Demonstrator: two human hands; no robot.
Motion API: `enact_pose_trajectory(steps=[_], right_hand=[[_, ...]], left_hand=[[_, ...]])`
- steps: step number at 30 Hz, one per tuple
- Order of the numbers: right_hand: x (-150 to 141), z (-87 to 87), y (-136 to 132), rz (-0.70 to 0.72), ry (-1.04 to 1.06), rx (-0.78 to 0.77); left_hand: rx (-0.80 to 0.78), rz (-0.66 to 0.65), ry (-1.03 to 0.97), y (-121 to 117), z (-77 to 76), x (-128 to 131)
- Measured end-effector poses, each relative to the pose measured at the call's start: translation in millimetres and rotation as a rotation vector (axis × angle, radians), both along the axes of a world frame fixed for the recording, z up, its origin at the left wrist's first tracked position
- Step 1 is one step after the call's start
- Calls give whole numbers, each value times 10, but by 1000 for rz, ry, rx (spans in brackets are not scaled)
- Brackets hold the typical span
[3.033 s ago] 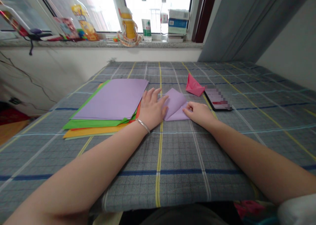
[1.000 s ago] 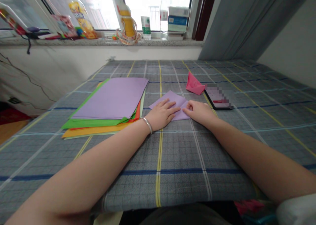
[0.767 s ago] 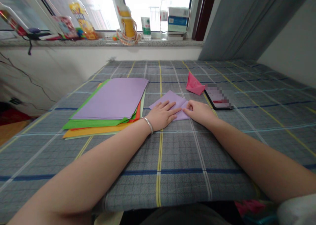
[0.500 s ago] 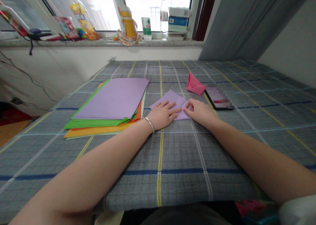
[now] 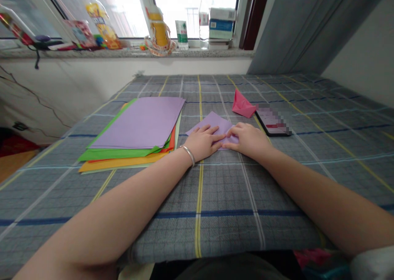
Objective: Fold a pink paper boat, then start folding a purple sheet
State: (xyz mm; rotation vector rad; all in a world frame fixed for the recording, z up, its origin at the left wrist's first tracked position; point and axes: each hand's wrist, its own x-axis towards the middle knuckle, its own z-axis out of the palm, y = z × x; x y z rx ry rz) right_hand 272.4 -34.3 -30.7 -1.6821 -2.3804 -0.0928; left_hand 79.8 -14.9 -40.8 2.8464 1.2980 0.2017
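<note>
**Folded lilac paper point(image 5: 212, 124) beneath the palms**

Left hand point(image 5: 203, 142) open and flat, fingers across the sheet's near edge. Right hand point(image 5: 249, 140) bunched over its right corner, grip unclear. Just left of the left hand, a stack of coloured paper point(image 5: 138, 124); beyond the right hand, a pink origami boat point(image 5: 243, 105) and a smartphone point(image 5: 272, 122).

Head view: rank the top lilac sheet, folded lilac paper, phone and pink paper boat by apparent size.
1. top lilac sheet
2. folded lilac paper
3. phone and pink paper boat: too alike to rank
</note>
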Motion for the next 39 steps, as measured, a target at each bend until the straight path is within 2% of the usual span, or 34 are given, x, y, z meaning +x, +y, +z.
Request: enact_pose_trajectory(steps=[14,28,39], right_hand=[[83,-13,155,-78,68,-184],[269,73,164,-215,-56,-300],[419,169,148,-326,-147,-411]], left_hand=[[-82,-39,102,68,91,-43],[-237,-30,154,126,163,-160],[-229,19,192,117,203,-225]])
